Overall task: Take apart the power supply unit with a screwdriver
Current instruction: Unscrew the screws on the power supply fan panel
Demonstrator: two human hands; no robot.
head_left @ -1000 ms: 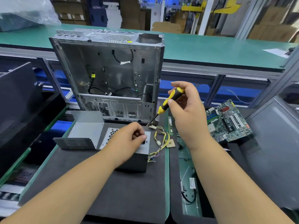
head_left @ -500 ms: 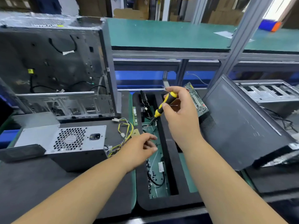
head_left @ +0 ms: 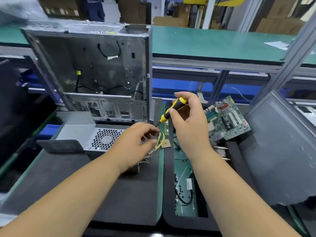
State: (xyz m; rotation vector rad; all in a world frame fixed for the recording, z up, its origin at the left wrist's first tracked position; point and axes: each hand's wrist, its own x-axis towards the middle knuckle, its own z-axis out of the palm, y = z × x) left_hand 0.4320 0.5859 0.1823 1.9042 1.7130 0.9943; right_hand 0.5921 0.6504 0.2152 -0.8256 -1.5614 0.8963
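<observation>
Factory workstation with green-topped shelving (head_left: pixel 213 43) and stacked cardboard boxes (head_left: pixel 171 21) behind. Dark grey foam mat (head_left: pixel 95 190) covered the bench, green edge strip showing.

Right hand (head_left: pixel 189 124) was raised above the bench, its grip clamped on a yellow-and-black-handled screwdriver (head_left: pixel 171 111): thumb and fingers curled round the handle, shaft angled down and to the left, tip just above the left hand's fingers.

Left hand (head_left: pixel 135 142) sat just below and left of that grip, fingers loosely curled with a bundle of yellow and pale wires (head_left: pixel 159 142) running under and past them. Blur there; cannot tell whether the left grip was pinching the wires or only touching them.

Grey metal power supply unit with a round perforated fan grille (head_left: pixel 95 137) lay on the mat, directly left of the left hand and partly hidden beneath the wrist. The wires ran out of its right end. A flat grey metal plate (head_left: pixel 59 145) leaned at its left end.

Behind the unit, beyond both grips, stood an open, stripped silver computer case (head_left: pixel 95 72) with loose black cables inside.

Right of the right-hand grip: a green motherboard (head_left: pixel 227 118) tilted against a dark grey case side panel (head_left: pixel 280 147). Below the right wrist, a black tray holding a green circuit board (head_left: pixel 184 190) and small dark bits, too small to tell what.
</observation>
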